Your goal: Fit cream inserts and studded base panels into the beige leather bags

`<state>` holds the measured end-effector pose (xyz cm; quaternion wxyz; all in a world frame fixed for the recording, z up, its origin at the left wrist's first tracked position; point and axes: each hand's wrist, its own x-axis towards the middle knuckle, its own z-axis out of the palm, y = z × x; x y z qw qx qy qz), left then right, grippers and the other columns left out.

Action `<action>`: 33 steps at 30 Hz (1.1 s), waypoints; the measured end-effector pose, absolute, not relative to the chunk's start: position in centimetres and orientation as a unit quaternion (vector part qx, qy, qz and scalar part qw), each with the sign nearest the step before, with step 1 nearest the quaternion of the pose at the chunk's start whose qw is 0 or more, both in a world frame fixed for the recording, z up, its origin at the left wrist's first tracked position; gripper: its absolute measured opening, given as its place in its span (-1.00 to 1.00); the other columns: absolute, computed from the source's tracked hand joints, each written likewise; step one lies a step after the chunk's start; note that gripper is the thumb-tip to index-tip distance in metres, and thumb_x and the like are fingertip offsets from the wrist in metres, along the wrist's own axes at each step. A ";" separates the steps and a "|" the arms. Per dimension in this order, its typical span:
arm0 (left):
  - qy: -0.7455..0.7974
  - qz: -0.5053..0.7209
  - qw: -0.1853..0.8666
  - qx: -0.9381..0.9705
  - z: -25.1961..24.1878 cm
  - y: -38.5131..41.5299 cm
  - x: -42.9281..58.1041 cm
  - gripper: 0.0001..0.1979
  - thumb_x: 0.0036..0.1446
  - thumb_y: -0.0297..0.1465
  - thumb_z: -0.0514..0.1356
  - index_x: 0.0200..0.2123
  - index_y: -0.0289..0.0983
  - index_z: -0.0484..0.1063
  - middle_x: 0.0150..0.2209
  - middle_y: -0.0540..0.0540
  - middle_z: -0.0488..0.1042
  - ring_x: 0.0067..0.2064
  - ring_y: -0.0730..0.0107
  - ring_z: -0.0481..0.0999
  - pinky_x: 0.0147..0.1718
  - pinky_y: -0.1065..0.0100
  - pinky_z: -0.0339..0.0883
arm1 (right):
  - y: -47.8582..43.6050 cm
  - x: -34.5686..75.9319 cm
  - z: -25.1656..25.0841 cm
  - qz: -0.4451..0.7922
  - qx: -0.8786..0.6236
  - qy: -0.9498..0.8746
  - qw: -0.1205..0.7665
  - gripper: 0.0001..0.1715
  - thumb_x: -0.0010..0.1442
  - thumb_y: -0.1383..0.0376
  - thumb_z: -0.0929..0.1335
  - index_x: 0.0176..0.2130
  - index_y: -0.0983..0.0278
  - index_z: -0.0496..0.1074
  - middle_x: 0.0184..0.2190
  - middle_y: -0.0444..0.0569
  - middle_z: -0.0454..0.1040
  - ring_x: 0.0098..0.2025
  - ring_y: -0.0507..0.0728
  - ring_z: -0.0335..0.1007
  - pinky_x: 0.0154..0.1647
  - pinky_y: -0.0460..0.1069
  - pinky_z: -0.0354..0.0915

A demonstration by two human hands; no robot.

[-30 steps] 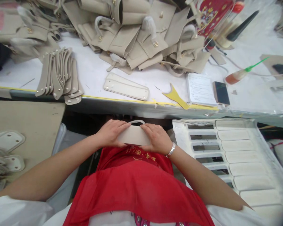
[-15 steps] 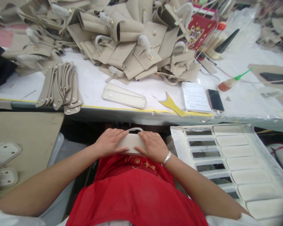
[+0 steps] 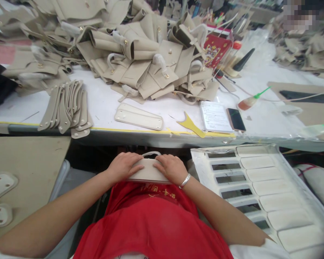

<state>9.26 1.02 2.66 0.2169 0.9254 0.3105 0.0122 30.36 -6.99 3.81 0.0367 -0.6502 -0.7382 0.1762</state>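
Head view: my left grip [image 3: 124, 166] and right grip [image 3: 173, 168] are holding a beige piece [image 3: 148, 172] by its ends, beside my red apron [image 3: 156, 226]. A dark gap is separating it from the edge of the surface [image 3: 104, 114]. Below my thumbs [image 3: 137, 168], more of its face is showing than a second ago.

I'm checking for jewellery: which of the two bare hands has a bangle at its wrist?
The bare right hand: a silver bangle circles its wrist; the bare left hand wears none.
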 end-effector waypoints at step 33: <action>0.428 -0.001 0.296 0.854 2.6 2.5 4.9 -0.19 -0.14 -0.01 0.18 0.14 -0.31 0.16 0.16 -0.22 0.21 0.16 0.11 0.21 0.13 0.20 0.06 | -7.9 32.1 6.3 0.188 -0.677 -0.710 -0.047 -0.23 -0.08 -0.08 0.37 0.03 0.27 0.29 -0.04 0.14 0.34 0.00 0.31 0.24 0.04 0.18 0.07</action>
